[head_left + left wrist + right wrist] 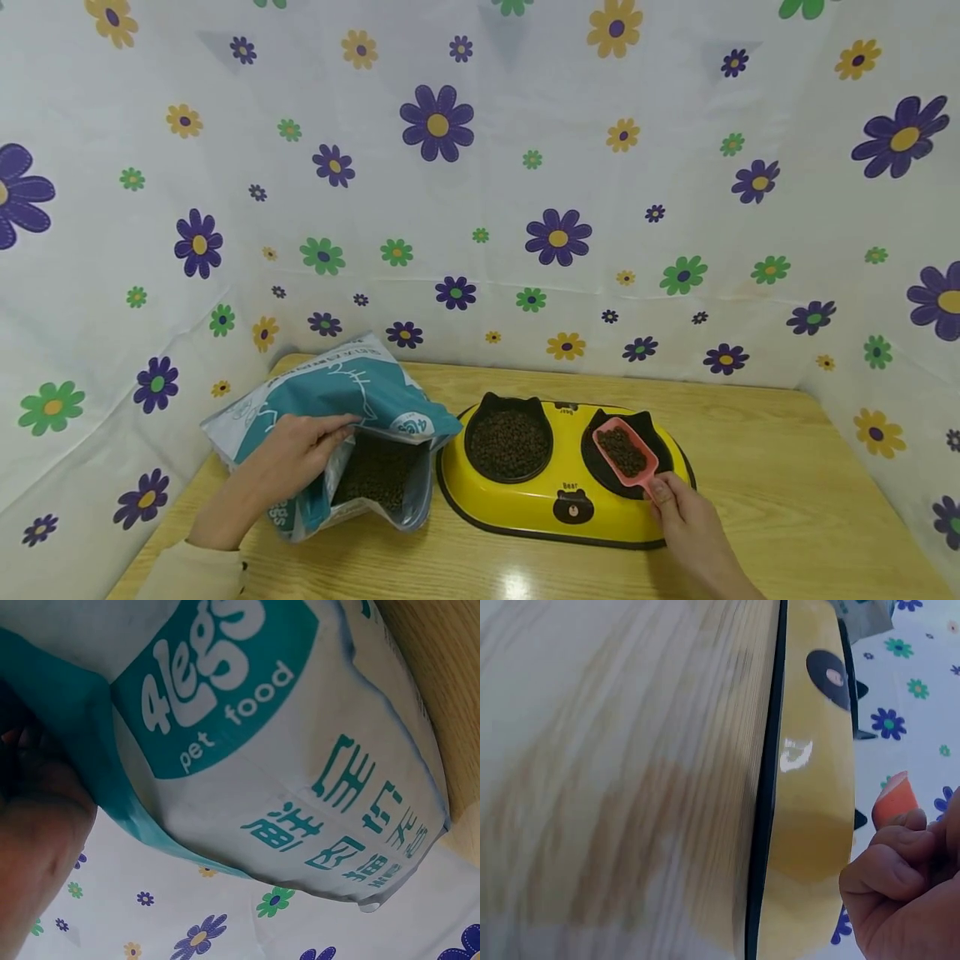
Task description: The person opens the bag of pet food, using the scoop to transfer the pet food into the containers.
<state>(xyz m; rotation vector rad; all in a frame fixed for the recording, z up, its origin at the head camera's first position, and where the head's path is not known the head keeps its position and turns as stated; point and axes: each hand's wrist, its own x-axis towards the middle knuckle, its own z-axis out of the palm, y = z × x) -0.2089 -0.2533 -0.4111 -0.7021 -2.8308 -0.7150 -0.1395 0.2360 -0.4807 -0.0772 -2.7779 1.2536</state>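
Observation:
A teal and white pet food bag [390, 379] leans on the left of the table, its mouth open on brown kibble [378, 473]. My left hand [296, 454] grips the bag at the edge of its mouth. In my right hand [693, 525] is the handle of a pink scoop [636, 477], loaded with kibble and held over the right black bowl [652, 435]. The right wrist view shows the curled fingers with the scoop [896, 801] beyond them. Kibble fills much of the left black bowl [534, 407]; the scoop hides part of the right bowl's inside.
Both cat-eared bowls sit in a yellow stand [510, 504] with a bear face on its front, just right of the bag. Under everything is a light wooden table [787, 483]. A white cloth [495, 183] printed with flowers hangs behind and at both sides.

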